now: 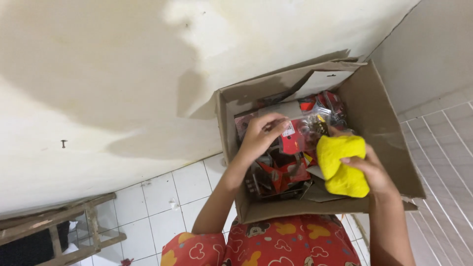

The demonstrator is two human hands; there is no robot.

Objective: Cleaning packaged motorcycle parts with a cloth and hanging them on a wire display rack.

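Cardboard box [379, 123] resting on person's lap, flaps open for access; left hand [258, 135] inside box, fingers curling round red packet [290, 143]; right hand [372, 170] over box's right side, fingers gripping yellow cloth [342, 165], keeping it clear of contents.

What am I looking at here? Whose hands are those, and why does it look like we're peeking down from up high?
There is no machine here, just a person. A small camera sits on their head and looks down, so you see what they see: their own two arms reaching out.

In front of them is an open cardboard box, resting against their lap, which is covered in red cloth with cartoon patterns. Inside the box are lots of small packets, red and clear plastic ones, all jumbled up.

The left hand reaches into the box and grips one of those packets. The right hand holds a bright yellow cloth bunched up at the box's edge.

Behind is a stained pale wall and a white tiled floor, with a wooden frame in the corner.
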